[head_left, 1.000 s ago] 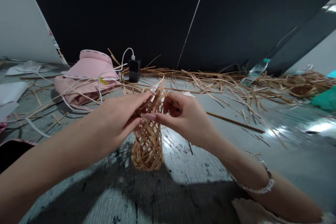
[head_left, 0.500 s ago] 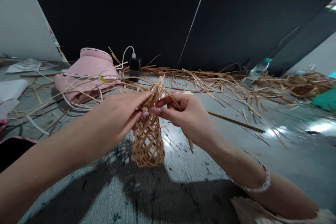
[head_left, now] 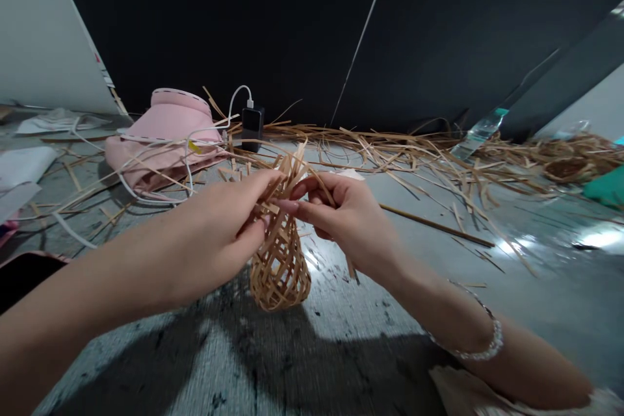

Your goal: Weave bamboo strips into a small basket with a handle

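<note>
A small open-weave bamboo basket (head_left: 280,273) stands in front of me, its body rounded at the bottom and narrowing to a neck. Loose strip ends fan upward out of the neck. My left hand (head_left: 238,214) is closed around the neck from the left, its thumb against the weave. From the right, my right hand (head_left: 341,211) pinches a thin bamboo strip (head_left: 324,187) between thumb and forefinger, close against the neck. Some of the strips between the hands are hidden by my fingers.
Behind lies a long heap of loose bamboo strips (head_left: 390,143) along the black wall. A pink sun visor (head_left: 170,120) with a white cable and a black power bank (head_left: 252,127) sit at back left. A plastic bottle (head_left: 480,135) leans at back right. A brown stick (head_left: 439,226) lies right.
My left thumb has shifted down and away from the right fingertips. The basket has tilted slightly, its base a little further right. My right hand keeps its pinch.
</note>
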Motion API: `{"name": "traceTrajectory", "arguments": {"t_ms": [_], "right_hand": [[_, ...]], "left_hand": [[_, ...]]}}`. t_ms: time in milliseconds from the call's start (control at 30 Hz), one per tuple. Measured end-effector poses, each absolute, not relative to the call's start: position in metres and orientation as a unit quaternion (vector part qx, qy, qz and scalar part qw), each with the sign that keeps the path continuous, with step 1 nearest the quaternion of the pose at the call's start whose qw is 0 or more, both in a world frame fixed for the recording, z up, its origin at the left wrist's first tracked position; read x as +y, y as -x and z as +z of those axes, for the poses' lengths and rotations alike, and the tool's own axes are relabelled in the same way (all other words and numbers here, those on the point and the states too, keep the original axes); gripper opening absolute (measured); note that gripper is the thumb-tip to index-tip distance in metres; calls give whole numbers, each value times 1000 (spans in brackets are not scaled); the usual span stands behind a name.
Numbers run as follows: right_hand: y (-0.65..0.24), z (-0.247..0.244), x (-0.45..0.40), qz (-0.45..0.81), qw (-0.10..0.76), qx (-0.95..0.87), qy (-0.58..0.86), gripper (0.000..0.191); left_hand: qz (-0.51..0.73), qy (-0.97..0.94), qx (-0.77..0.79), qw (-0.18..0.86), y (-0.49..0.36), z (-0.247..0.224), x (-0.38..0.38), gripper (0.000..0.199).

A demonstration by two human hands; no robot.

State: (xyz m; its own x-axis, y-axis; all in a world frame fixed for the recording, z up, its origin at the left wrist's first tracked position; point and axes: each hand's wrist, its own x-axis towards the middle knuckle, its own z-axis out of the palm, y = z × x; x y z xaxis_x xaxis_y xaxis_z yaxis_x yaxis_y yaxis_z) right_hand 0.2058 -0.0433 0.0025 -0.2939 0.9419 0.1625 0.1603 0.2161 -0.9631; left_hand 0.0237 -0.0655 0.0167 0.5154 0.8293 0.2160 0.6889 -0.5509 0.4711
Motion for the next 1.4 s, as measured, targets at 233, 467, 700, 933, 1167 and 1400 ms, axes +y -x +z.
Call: {"name": "traceTrajectory", "arguments": {"t_ms": [233, 467, 700, 933, 1167, 1400], "right_hand": [[-204, 5, -47, 500, 415, -636, 418, 26], [-208, 13, -51, 556, 404, -596, 415, 26], [-228, 35, -38, 497, 549, -562, 368, 32], [-240, 48, -29, 433, 561, -604, 364, 26], [-234, 41, -36, 466, 492, -627, 384, 20], [-231, 45, -41, 502, 474, -617, 378, 20]], "left_hand": [[231, -841, 434, 226, -26, 17, -63, 6], [255, -788, 448, 336, -28, 21, -60, 6], [211, -759, 477, 390, -21, 24, -58, 18], [217, -748, 504, 373, -19, 24, -60, 21], [220, -743, 507, 378, -20, 19, -57, 21], [197, -754, 525, 343, -22, 19, -56, 26]]}}
